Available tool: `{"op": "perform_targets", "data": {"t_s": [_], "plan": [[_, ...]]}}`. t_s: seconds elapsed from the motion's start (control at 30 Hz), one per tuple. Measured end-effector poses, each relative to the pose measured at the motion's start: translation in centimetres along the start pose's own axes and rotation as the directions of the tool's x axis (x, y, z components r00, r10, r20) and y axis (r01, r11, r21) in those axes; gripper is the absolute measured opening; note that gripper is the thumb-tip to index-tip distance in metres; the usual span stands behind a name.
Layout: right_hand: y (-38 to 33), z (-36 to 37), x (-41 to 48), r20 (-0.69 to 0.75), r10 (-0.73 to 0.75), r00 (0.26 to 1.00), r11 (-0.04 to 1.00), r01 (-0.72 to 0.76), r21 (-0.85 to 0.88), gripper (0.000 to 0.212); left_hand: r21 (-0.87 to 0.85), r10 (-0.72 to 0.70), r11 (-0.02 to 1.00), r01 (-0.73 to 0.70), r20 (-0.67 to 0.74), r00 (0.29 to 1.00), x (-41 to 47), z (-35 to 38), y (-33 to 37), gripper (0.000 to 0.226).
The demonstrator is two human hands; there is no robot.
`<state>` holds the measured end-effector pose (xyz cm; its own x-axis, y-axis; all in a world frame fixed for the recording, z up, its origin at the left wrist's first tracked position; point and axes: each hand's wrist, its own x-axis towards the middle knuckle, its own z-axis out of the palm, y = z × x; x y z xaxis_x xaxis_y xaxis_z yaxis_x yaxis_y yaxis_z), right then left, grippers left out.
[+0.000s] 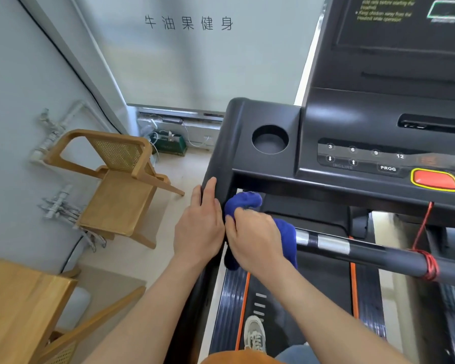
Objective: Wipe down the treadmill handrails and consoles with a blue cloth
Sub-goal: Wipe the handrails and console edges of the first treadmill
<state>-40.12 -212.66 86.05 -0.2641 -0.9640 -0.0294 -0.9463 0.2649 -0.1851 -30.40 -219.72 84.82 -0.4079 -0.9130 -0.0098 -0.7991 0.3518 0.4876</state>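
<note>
Treadmill console [352, 122]: black, filled the right side; numbered incline keys and a PROG key lay along its panel.
Running belt [300, 311]: dark with orange edge lines; one grey sneaker [255, 334] stood on it.
Wooden chair [116, 185]: cane-backed, sat left of the treadmill against the wall, well apart from the hands.
Wooden table [19, 306]: showed at the lower left corner.
Front crossbar [365, 249]: black with silver sensor bands; a red cord [428, 264] was wound around it.
Left side handrail [216, 164]: ran down from the console corner.
Cup holder [270, 139]: round recess in the console, nothing visible inside.
Left hand [199, 224]: fingers extended flat against the side handrail, gripping nothing.
Right hand [255, 237]: fingers curled shut, clutching the cloth.
Blue cloth [243, 202]: bunched where crossbar met side rail, draped over the bar beneath the right hand.
Red stop button [435, 179]: yellow-rimmed, on the console's lower edge.
</note>
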Motion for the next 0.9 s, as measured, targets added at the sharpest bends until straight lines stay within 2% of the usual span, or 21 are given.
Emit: {"op": "perform_targets", "data": {"t_s": [0.07,0.1,0.2,0.27,0.3,0.33,0.37,0.4,0.5,0.6,0.73,0.77,0.83,0.9], "plan": [[0.1,-0.4,0.4,-0.005,0.014,1.0,0.995,-0.014,0.104,0.023,-0.005,-0.001,1.0,0.001,-0.011,1.0,0.0,0.1,0.0,0.048],[-0.1,-0.8,1.5,0.058,0.022,0.998,0.989,-0.03,0.143,0.022,-0.008,0.002,1.0,-0.002,-0.015,1.0,0.1,0.1,0.0,0.048],[-0.9,-0.6,4.1,0.103,0.09,0.991,0.974,-0.109,0.198,0.03,-0.012,0.019,1.0,-0.02,-0.007,1.0,0.0,-0.1,0.0,0.05],[-0.8,-0.2,3.1,0.01,0.009,1.0,0.994,-0.01,0.113,0.028,-0.013,0.023,1.0,-0.023,-0.002,1.0,-0.1,0.0,-0.1,0.048],[-0.5,0.2,2.1,-0.003,-0.083,0.997,0.995,0.083,0.063,0.027,-0.008,0.017,1.0,-0.017,-0.004,1.0,0.0,0.0,-0.1,0.048],[-0.1,0.6,1.2,-0.082,-0.172,0.982,0.985,0.172,-0.01,0.028,-0.001,0.005,1.0,-0.005,-0.005,1.0,0.1,0.0,-0.1,0.048],[0.2,0.8,0.7,-0.112,-0.209,0.971,0.978,0.208,-0.018,0.03,0.005,-0.004,1.0,0.004,-0.008,1.0,0.2,0.0,-0.1,0.048],[0.1,0.7,0.7,-0.075,-0.215,0.974,0.976,0.217,0.019,0.032,0.005,-0.007,1.0,0.007,-0.01,1.0,0.2,0.0,-0.1,0.048],[-0.1,0.0,2.2,0.035,-0.14,0.99,0.989,0.137,0.06,0.03,-0.041,0.006,0.999,-0.006,-0.002,1.0,0.0,-0.2,-0.2,0.048],[0.3,0.6,1.9,-0.005,-0.078,0.997,0.997,0.078,0.028,0.052,-0.047,0.005,0.999,-0.005,-0.015,1.0,0.1,-0.3,-0.3,0.048],[3.6,1.7,-0.5,-0.018,-0.178,0.984,0.982,0.176,-0.072,0.044,-0.039,0.029,0.999,-0.031,-0.038,0.999,-0.2,-0.5,0.0,0.047],[4.8,1.4,-1.0,0.02,-0.169,0.985,0.975,0.17,-0.143,0.048,-0.029,0.036,0.999,-0.038,-0.043,0.998,-0.2,-0.5,0.0,0.047],[7.3,0.3,-2.0,0.159,-0.055,0.986,0.968,0.091,-0.232,0.059,-0.011,0.07,0.997,-0.07,-0.061,0.996,-0.1,-0.3,-0.1,0.046],[8.3,-0.9,-2.3,0.269,0.084,0.959,0.964,-0.009,-0.267,0.052,-0.004,0.12,0.993,-0.121,-0.077,0.99,0.1,0.0,-0.3,0.048]]}}
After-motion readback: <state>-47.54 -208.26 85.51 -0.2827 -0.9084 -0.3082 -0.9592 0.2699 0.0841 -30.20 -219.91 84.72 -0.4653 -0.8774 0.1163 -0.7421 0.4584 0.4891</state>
